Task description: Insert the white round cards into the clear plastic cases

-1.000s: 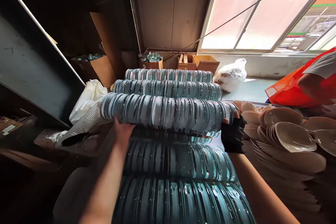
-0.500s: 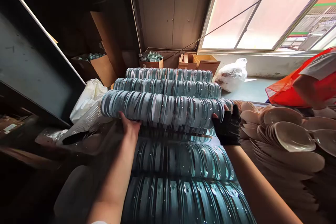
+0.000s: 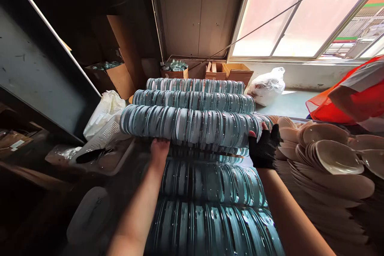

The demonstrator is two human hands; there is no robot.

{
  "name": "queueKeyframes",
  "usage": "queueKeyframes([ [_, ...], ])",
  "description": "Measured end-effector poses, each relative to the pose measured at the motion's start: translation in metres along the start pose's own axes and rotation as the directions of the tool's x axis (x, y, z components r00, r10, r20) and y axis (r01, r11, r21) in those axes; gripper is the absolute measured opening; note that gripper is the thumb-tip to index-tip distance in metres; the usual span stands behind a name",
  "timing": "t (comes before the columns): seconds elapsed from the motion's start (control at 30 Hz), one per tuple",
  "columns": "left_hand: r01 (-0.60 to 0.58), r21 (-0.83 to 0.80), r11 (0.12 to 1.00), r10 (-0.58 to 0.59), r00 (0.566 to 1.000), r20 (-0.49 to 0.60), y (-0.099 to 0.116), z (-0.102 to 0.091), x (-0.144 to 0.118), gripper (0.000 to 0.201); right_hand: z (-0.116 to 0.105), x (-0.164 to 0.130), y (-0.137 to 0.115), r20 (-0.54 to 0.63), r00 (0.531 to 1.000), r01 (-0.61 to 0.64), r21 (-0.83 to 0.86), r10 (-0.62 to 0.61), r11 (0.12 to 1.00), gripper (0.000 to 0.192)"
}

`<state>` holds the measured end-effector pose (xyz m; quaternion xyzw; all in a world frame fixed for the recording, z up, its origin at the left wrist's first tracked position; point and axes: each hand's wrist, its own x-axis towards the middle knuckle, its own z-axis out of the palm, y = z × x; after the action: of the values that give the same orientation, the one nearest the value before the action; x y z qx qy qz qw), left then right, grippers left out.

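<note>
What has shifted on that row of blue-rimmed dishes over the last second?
The left hand slid rightward under the row of dishes, nearer its middle. The gloved right hand moved slightly inward at the right end. Both still hold the row; the rows behind and the beige bowls are unchanged.

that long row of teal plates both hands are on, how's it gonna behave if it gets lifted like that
The row of plates is many loose discs on edge, so it will likely sag or spill mid-span unless squeezed endwise. The left hand sits under it and the gloved right hand at its end. It looks heavy for its size, and the glossy surfaces may slip.
</note>
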<state>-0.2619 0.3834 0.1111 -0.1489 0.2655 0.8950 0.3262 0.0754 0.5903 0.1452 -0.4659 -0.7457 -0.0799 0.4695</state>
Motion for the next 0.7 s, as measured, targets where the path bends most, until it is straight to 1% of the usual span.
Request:
queueKeyframes([
  [0.1,-0.009,-0.026,1.0,0.009,1.0,0.029,-0.006,0.002,-0.012,0.028,-0.001,0.0,-0.004,0.006,0.998,0.056,-0.015,-0.056,0.998,0.069],
  [0.2,-0.021,-0.064,0.998,0.026,0.996,0.083,-0.013,0.007,-0.023,0.024,-0.007,0.001,-0.012,0.009,0.988,0.152,-0.064,-0.152,0.986,0.072],
  [0.27,-0.015,-0.058,0.998,0.021,0.994,0.11,-0.018,0.01,-0.026,0.021,-0.012,0.001,-0.017,0.025,0.977,0.215,-0.084,-0.213,0.973,0.073],
  [0.33,-0.004,-0.032,0.999,0.008,0.994,0.108,-0.021,0.011,-0.025,0.019,-0.016,0.0,-0.02,0.064,0.966,0.255,-0.098,-0.249,0.962,0.072],
  [0.43,-0.002,-0.003,1.0,0.003,0.996,0.091,-0.022,0.011,-0.018,0.016,-0.018,-0.001,-0.021,0.117,0.958,0.275,-0.118,-0.262,0.954,0.071],
  [0.53,-0.009,0.033,0.999,0.005,0.994,0.111,-0.019,0.012,-0.013,0.019,-0.016,0.0,-0.018,0.133,0.954,0.284,-0.125,-0.267,0.951,0.07],
  [0.63,0.005,0.075,0.997,-0.014,0.992,0.122,-0.014,0.018,-0.013,0.023,-0.013,0.005,-0.017,0.151,0.951,0.291,-0.133,-0.271,0.948,0.07],
  [0.7,0.026,0.089,0.996,-0.035,0.994,0.099,-0.011,0.023,-0.015,0.023,-0.011,0.008,-0.017,0.159,0.947,0.301,-0.144,-0.278,0.943,0.072],
])
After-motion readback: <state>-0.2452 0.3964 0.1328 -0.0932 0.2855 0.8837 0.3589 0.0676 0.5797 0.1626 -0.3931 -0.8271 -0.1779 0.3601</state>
